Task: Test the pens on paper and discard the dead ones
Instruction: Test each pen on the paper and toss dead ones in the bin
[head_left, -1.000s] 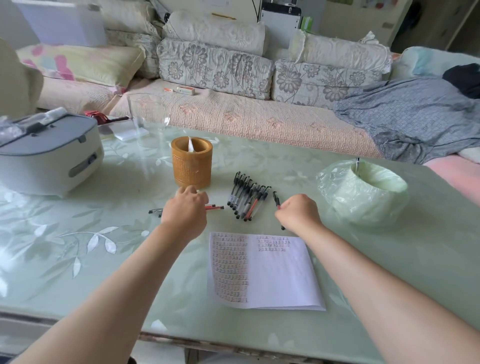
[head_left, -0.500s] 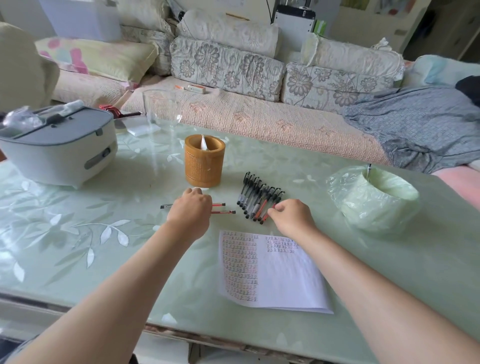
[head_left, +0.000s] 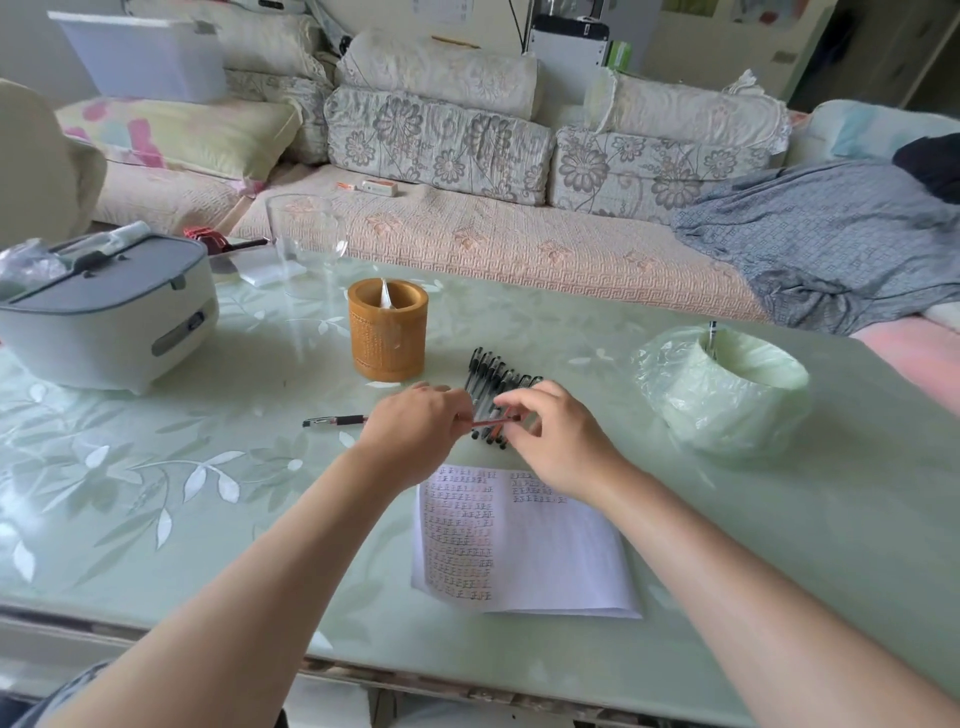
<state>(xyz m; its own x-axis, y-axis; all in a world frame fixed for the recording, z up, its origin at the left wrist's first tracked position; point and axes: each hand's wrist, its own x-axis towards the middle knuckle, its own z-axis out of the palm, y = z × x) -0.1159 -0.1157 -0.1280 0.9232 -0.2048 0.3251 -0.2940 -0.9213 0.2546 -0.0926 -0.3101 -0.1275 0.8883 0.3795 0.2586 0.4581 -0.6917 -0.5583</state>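
A red pen (head_left: 491, 420) is held between my two hands just above the table. My left hand (head_left: 415, 426) grips its left end, and my right hand (head_left: 558, 436) pinches its right end with thumb and fingers. Behind them lies a row of several black pens (head_left: 493, 376), partly hidden by my hands. One more pen (head_left: 332, 421) lies alone to the left. A sheet of paper (head_left: 561, 561) covered with test scribbles lies in front of my hands. A small bin lined with a green bag (head_left: 727, 395) stands at the right, with a pen sticking up in it.
A brown woven pen cup (head_left: 387, 332) stands behind my left hand. A white and grey appliance (head_left: 104, 317) sits at the far left, a clear glass jug (head_left: 306, 239) behind it. A sofa runs along the table's far side.
My left hand lifted the red pen and moved right; my right hand came left off the pen row and took the pen's other end. The camera moved closer.
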